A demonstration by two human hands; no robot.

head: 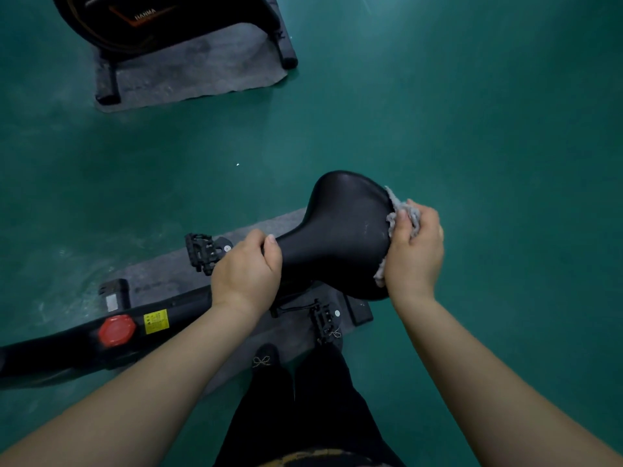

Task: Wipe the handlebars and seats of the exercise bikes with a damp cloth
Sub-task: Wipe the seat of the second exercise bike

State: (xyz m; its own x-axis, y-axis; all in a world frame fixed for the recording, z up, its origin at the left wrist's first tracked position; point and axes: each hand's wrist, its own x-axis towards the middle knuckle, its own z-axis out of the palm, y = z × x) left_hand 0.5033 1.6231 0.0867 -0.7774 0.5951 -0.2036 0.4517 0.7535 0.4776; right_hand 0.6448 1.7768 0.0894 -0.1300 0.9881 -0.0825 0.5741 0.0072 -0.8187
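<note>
Seat (340,230) sits mid-frame, nose pointing to 8 o'clock, wide rear toward 2 o'clock. My left hand (246,267) is wrapped closed round the nose, thumb on top, bracing it. My right hand (416,246) is curled over the rear edge at 3 o'clock, fingers (403,219) closed on the cloth (401,214) and pressing it to the rim. Cloth bunches out above and below the palm.

Handling read: cloth looks soft, nubby, limp. It'll fold and slip out unless pinched against the seat, so keep the palm flat on it. Can't tell dampness from here. Seat cover looks smooth and slightly glossy, likely padded with some give, a few pale scuffs near the rear. Probably slick once wet. The post may let the seat swivel, so the nose grip is the right anchor: narrow, fits one hand.

Red knob (117,330) on the frame at 8 o'clock, pedals (202,249) under the nose. Second bike (161,25) at 11 o'clock on its mat, well apart. Handlebars not in view.
</note>
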